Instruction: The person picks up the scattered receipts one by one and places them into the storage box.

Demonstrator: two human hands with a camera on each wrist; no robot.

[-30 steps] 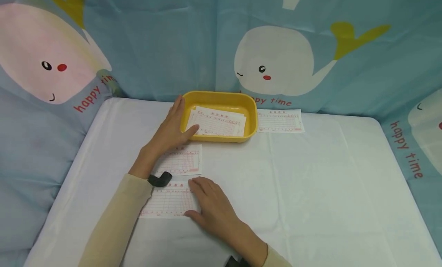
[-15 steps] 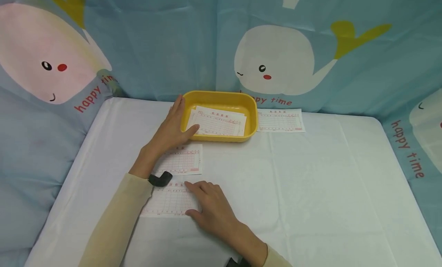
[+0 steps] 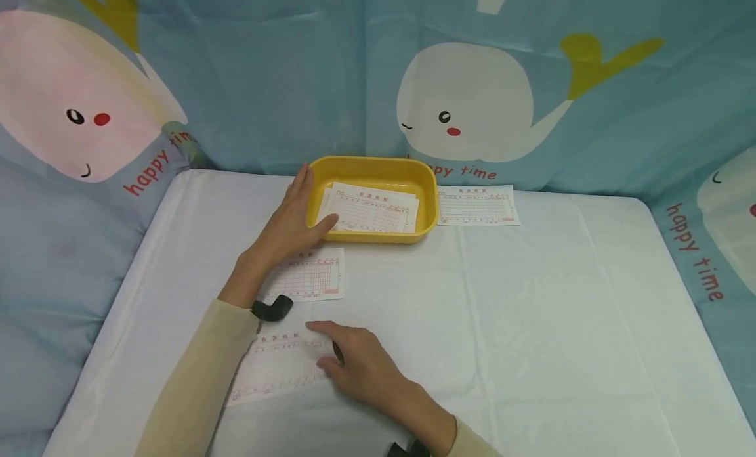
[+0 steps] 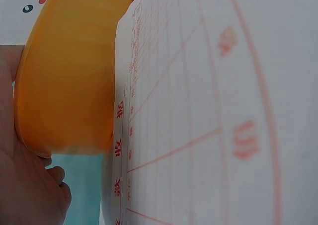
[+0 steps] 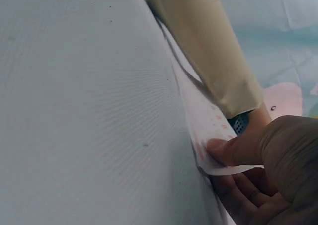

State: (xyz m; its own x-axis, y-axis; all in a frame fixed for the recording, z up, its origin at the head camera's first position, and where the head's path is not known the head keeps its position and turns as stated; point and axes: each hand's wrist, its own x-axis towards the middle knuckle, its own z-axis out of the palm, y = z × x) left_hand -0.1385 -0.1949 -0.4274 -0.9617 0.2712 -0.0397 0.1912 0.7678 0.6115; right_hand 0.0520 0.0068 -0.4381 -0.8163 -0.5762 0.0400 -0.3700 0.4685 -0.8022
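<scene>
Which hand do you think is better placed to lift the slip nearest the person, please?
Probably the right hand: it pinches that slip at its right edge in the head view. The left hand rests against the left end of the tray, away from that slip.

Red-lined slip (image 3: 280, 365), edge raised — yellow tray (image 3: 378, 171)

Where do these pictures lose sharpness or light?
Head view: evenly lit, the yellow tray crisp, but print on the receipt slip at the right hand looks pale. Left wrist view: the close-up slip has blurred red characters nearest the lens, crisper ones farther off. Right wrist view: dim, the white tablecloth greyed with faint ripples, slip print smudged.
</scene>
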